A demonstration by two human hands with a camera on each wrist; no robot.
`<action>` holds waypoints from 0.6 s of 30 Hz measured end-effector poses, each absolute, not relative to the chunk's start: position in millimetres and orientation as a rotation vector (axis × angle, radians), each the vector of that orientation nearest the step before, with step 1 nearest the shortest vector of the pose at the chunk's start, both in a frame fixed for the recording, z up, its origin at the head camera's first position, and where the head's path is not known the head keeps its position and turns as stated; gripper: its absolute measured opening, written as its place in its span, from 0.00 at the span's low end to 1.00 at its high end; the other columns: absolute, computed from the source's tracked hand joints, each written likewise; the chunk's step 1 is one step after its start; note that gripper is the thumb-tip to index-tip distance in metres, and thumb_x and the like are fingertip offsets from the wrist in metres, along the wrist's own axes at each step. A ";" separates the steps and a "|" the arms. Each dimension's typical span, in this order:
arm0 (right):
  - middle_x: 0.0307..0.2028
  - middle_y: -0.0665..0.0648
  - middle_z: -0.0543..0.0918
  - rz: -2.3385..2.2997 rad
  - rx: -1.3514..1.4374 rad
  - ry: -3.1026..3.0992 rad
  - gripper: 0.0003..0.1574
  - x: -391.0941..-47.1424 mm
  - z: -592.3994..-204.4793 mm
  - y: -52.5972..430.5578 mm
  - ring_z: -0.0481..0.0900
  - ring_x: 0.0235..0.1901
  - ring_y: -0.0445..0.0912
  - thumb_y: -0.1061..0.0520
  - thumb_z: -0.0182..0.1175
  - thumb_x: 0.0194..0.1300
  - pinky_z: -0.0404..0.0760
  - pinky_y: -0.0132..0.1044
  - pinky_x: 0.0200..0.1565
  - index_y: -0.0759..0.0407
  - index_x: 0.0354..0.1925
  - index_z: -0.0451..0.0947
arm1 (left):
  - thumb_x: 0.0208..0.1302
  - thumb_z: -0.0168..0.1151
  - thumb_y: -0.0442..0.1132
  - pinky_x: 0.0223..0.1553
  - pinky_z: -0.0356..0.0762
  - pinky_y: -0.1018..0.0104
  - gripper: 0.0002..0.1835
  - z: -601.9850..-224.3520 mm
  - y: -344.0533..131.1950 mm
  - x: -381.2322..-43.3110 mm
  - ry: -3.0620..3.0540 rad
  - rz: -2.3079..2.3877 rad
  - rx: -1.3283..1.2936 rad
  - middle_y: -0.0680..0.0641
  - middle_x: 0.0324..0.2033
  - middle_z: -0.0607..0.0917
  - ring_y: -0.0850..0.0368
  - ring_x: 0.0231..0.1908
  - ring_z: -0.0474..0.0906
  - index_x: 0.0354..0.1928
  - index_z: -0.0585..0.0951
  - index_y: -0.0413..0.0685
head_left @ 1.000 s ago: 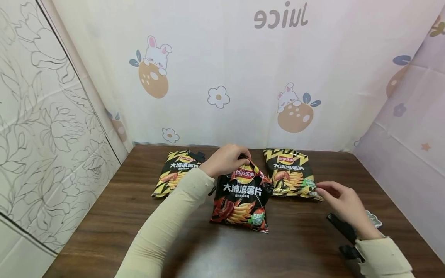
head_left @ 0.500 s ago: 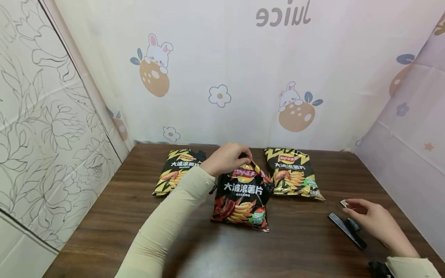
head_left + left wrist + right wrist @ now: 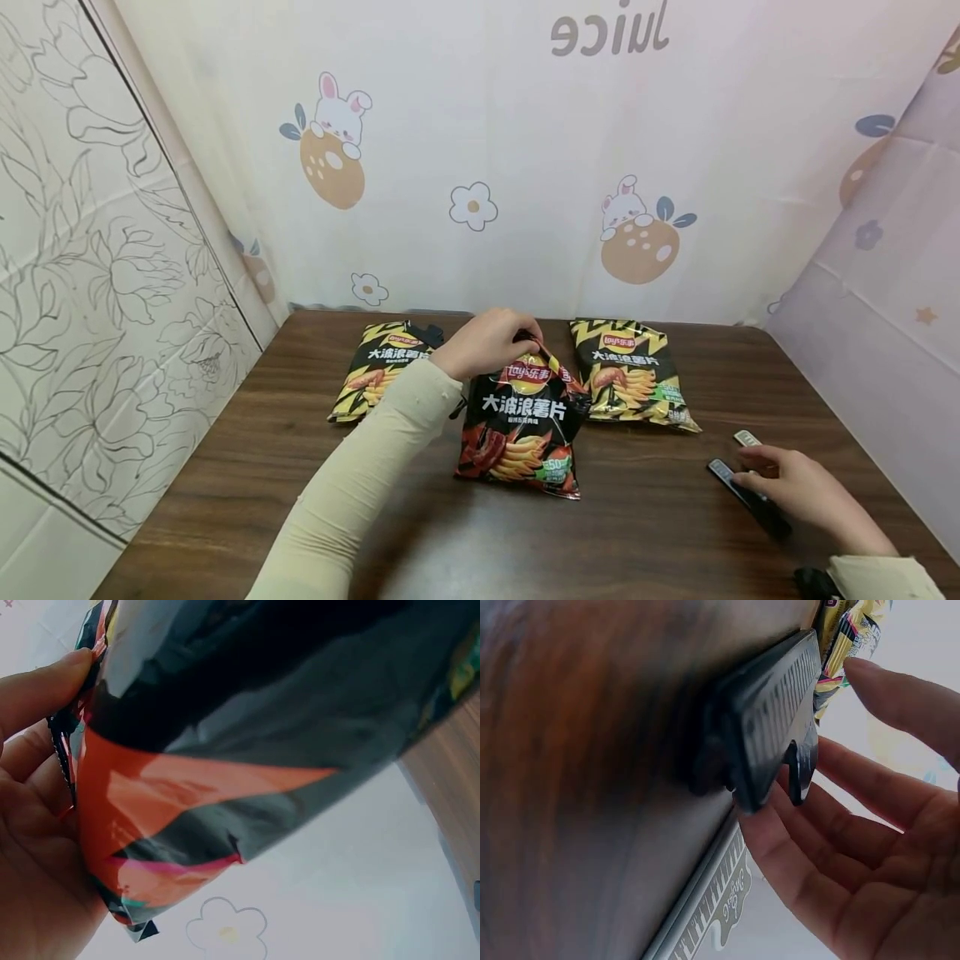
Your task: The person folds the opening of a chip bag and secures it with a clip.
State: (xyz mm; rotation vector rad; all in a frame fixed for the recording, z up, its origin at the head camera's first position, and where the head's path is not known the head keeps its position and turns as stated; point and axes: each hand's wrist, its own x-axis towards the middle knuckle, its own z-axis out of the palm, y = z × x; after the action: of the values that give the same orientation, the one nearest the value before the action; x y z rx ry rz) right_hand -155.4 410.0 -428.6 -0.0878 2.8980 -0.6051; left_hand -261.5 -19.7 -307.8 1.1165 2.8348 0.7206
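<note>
My left hand (image 3: 491, 342) pinches the top of a black and red bag of potato chips (image 3: 517, 425), which stands upright on the table. In the left wrist view, the thumb (image 3: 56, 682) presses the bag's gathered edge against the fingers. My right hand (image 3: 806, 492) is at the right, over a long black bag clip (image 3: 750, 500). The right wrist view shows the clip (image 3: 769, 712) with its ribbed bar and side tab, fingertips right at its side and the thumb (image 3: 885, 697) apart from it. A pale clip (image 3: 746, 437) lies just beyond, partly hidden by the hand.
Two black and yellow chip bags lie at the back: one bag (image 3: 371, 375) left, partly covered by my left arm, the other bag (image 3: 630, 375) right. The brown wooden table (image 3: 630, 533) meets a printed curtain (image 3: 480, 125) behind and panels on both sides.
My right hand moved from beside the right yellow bag to the right and nearer, over the clips, then shifted slightly towards the black clip. The left hand and its bag stayed in place.
</note>
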 end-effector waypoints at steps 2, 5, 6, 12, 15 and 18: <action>0.47 0.75 0.82 -0.597 -0.090 2.898 0.40 -155.4 -428.8 409.8 0.82 0.43 0.64 0.43 0.62 0.66 0.80 0.56 0.40 0.76 0.58 0.72 | 0.72 0.57 0.43 0.35 0.71 0.67 0.09 -307.3 -19.9 -261.4 2.832 0.718 1.115 0.52 0.41 0.87 0.62 0.30 0.75 0.45 0.85 0.51; 0.46 0.75 0.82 -0.578 -0.099 2.888 0.37 -155.6 -429.1 409.9 0.82 0.43 0.63 0.45 0.63 0.66 0.79 0.56 0.40 0.76 0.56 0.74 | 0.72 0.57 0.43 0.36 0.71 0.67 0.09 -306.7 -20.6 -261.3 2.830 0.718 1.114 0.52 0.41 0.87 0.62 0.30 0.75 0.45 0.85 0.52; 0.46 0.75 0.82 -0.567 -0.107 2.883 0.36 -155.8 -429.1 410.1 0.82 0.44 0.64 0.45 0.63 0.66 0.79 0.56 0.40 0.76 0.56 0.74 | 0.72 0.58 0.43 0.36 0.71 0.67 0.09 -306.6 -20.8 -261.3 2.830 0.718 1.113 0.52 0.41 0.87 0.61 0.30 0.75 0.45 0.85 0.52; 0.41 0.69 0.85 -0.500 -0.165 2.889 0.31 -154.6 -429.8 412.2 0.83 0.39 0.54 0.50 0.67 0.62 0.80 0.51 0.39 0.77 0.50 0.78 | 0.71 0.58 0.43 0.38 0.72 0.67 0.09 -307.1 -20.2 -262.5 2.831 0.709 1.122 0.52 0.41 0.87 0.62 0.33 0.76 0.45 0.85 0.52; 0.36 0.63 0.87 -0.471 -0.187 2.897 0.29 -154.0 -430.4 413.9 0.78 0.33 0.44 0.51 0.67 0.60 0.78 0.45 0.36 0.77 0.47 0.80 | 0.71 0.58 0.43 0.38 0.72 0.67 0.09 -307.8 -19.7 -263.0 2.831 0.706 1.124 0.52 0.41 0.87 0.61 0.33 0.76 0.45 0.85 0.51; 0.33 0.58 0.86 -0.444 -0.209 2.915 0.27 -153.2 -431.4 414.5 0.74 0.30 0.39 0.51 0.68 0.59 0.76 0.42 0.34 0.74 0.45 0.81 | 0.72 0.58 0.43 0.37 0.72 0.67 0.09 -308.2 -19.6 -263.4 2.831 0.706 1.124 0.53 0.41 0.87 0.61 0.32 0.75 0.45 0.85 0.52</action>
State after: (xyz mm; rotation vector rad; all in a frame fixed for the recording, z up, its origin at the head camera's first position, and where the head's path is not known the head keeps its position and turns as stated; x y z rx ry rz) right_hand -153.2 414.5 -431.4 -0.2089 2.9146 -0.4441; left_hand -263.4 -19.6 -308.2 1.1240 2.8313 0.7059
